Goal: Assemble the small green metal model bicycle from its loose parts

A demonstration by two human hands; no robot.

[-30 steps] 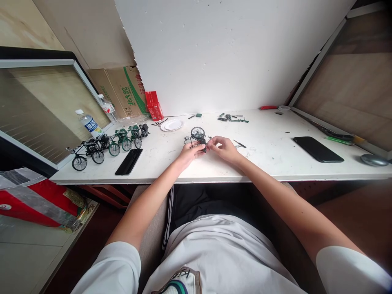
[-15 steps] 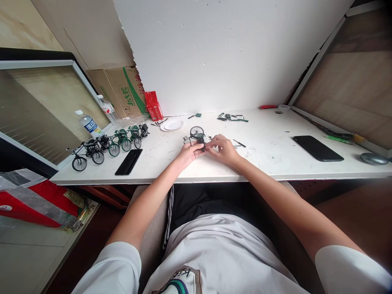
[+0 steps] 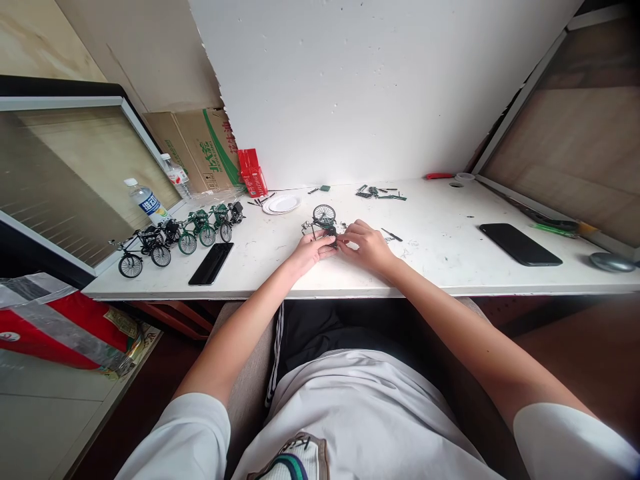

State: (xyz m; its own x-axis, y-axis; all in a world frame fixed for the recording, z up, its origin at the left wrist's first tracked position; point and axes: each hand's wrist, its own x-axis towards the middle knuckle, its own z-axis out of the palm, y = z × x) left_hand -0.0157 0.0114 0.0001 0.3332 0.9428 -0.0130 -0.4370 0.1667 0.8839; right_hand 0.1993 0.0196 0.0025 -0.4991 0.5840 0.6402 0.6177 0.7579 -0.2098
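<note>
A small dark model bicycle (image 3: 324, 215) is held over the white table at the centre, one spoked wheel pointing away from me. My left hand (image 3: 311, 252) is closed round its near part from the left. My right hand (image 3: 367, 244) is at the bicycle's right side, thumb and fingertips pinched together close to it; whatever they hold is too small to make out. Small loose parts lie just behind my right hand, and a thin dark tool (image 3: 392, 235) rests to its right.
Several assembled model bicycles (image 3: 187, 233) stand at the left beside a phone (image 3: 211, 264). White plates (image 3: 281, 204), a red box (image 3: 253, 173) and green parts (image 3: 380, 193) lie at the back. Another phone (image 3: 520, 245) is on the right, near a dark rounded object (image 3: 612, 262).
The view has shifted very slightly. Both hands stay at the bicycle, with only a small shift of the right fingers.
</note>
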